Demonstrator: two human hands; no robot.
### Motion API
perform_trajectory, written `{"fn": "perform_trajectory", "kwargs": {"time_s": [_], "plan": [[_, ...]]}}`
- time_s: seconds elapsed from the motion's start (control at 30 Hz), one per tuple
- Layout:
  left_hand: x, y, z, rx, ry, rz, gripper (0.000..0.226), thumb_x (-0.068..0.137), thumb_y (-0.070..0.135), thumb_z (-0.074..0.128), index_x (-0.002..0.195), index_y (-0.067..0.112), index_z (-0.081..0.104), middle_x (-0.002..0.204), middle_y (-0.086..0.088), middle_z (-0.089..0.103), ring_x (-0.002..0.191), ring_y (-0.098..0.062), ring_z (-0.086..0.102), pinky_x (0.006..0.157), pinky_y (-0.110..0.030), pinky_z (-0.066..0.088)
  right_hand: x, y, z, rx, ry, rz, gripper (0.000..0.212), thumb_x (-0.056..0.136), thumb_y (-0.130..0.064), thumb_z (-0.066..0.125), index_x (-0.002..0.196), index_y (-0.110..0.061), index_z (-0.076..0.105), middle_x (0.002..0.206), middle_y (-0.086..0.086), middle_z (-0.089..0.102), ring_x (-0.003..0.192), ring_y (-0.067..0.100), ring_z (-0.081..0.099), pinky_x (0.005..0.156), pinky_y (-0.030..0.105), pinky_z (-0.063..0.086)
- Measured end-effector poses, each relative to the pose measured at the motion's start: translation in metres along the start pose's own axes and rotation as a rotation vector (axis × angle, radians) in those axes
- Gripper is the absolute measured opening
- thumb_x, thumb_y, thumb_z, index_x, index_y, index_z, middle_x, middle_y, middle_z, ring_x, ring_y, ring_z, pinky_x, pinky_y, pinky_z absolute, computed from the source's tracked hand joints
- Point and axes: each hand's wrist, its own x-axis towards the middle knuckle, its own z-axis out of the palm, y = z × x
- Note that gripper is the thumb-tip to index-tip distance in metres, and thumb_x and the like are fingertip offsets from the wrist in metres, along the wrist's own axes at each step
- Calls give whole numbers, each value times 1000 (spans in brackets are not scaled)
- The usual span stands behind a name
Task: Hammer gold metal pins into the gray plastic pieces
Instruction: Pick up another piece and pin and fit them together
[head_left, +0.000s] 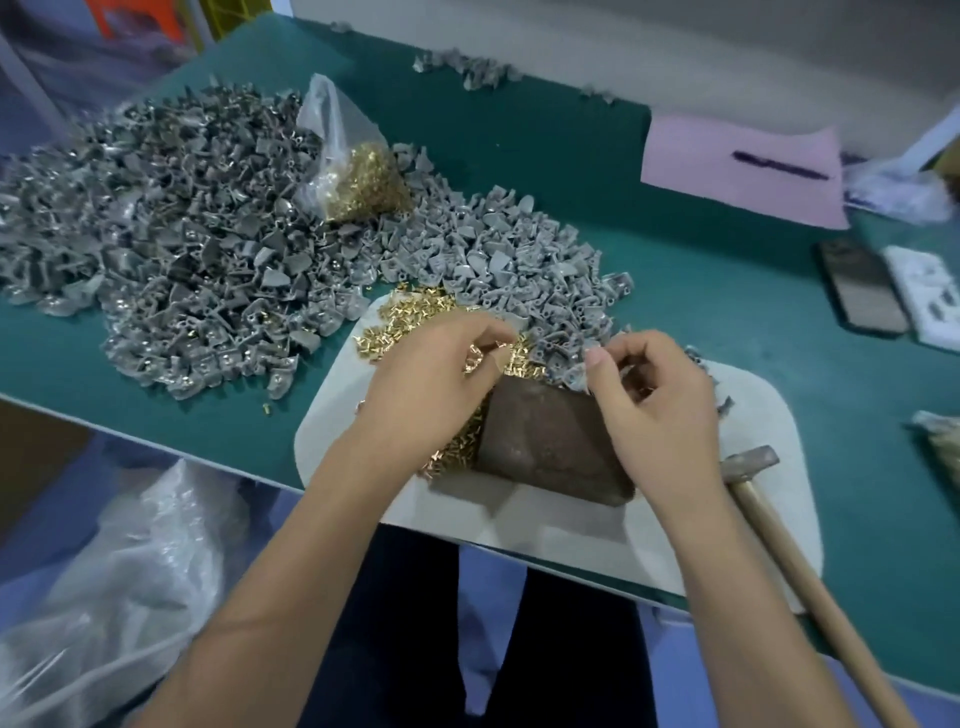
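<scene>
Table top (701, 270): green, matt, cloth-like or felt-like covering. White mat (597, 540) at near centre: smooth, dull, plastic or board, cannot tell which. Block (550, 452) on the mat: dark brown, rough, pitted, looks like rusted metal. Gold pins (410, 317) loose on the mat: bright, shiny metal. More pins in a thin, clear, glossy plastic bag (353, 176) at far left. Gray pieces (171, 218) in heaps: moulded plastic, mostly matt, some faces catching a sheen. Hammer (795, 545) at near right: dull gray metal head, pale smooth wooden handle. Pink sheet (743, 176) at far right: matt paper. Crinkled glossy plastic film (119, 587) at near left.
</scene>
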Motion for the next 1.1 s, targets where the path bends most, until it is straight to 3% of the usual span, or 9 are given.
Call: {"fn": "perform_trajectory", "kwargs": {"time_s": [0.13,0.23,0.37,0.6,0.8,0.97,1.1], "plan": [[38,10,10,227,-19,-31,20,96,36,64,116,34,66,110,15,66,97,-8,62,78,-30,50,-4,-2,9,-123,-56,-60,5,93,-26,66,91,-29,62,79,-20,56,74,1,55,67,16,37],[56,13,16,336,-42,-32,29,95,35,66,123,32,63,116,8,62,107,-15,61,87,-39,53,-6,-3,12,-216,-61,-73,4,92,-26,67,93,-28,64,82,-20,52,73,-10,47,65,11,33],[62,12,21,407,-114,-2,37,94,32,66,130,36,60,124,5,57,113,-17,58,90,-44,54,-6,-3,12,-265,-78,-76,3,92,-28,67,93,-29,64,84,-19,51,70,-2,43,62,18,29],[65,5,18,389,-99,24,14,92,36,69,106,34,64,104,12,59,104,-15,58,76,-34,41,-7,-4,12,-272,-71,-57,4,92,-30,68,91,-30,64,74,-26,43,70,-13,44,62,8,32],[63,8,13,368,-30,41,6,92,41,68,95,37,66,94,17,61,87,-6,53,64,-29,30,-7,-5,11,-277,-82,-57,4,93,-32,67,91,-32,63,76,-26,46,69,-10,46,60,10,31],[52,15,9,356,15,62,6,95,32,65,99,37,66,103,17,65,98,-8,60,71,-28,39,-8,-4,13,-267,-46,-56,6,93,-35,68,91,-31,63,76,-23,47,67,-4,48,60,18,32],[40,21,6,291,14,81,29,99,23,60,126,32,64,116,12,65,109,-10,59,89,-37,53,-10,-5,11,-170,-21,-76,4,94,-27,68,93,-28,64,83,-20,56,74,0,53,66,18,39]]}}
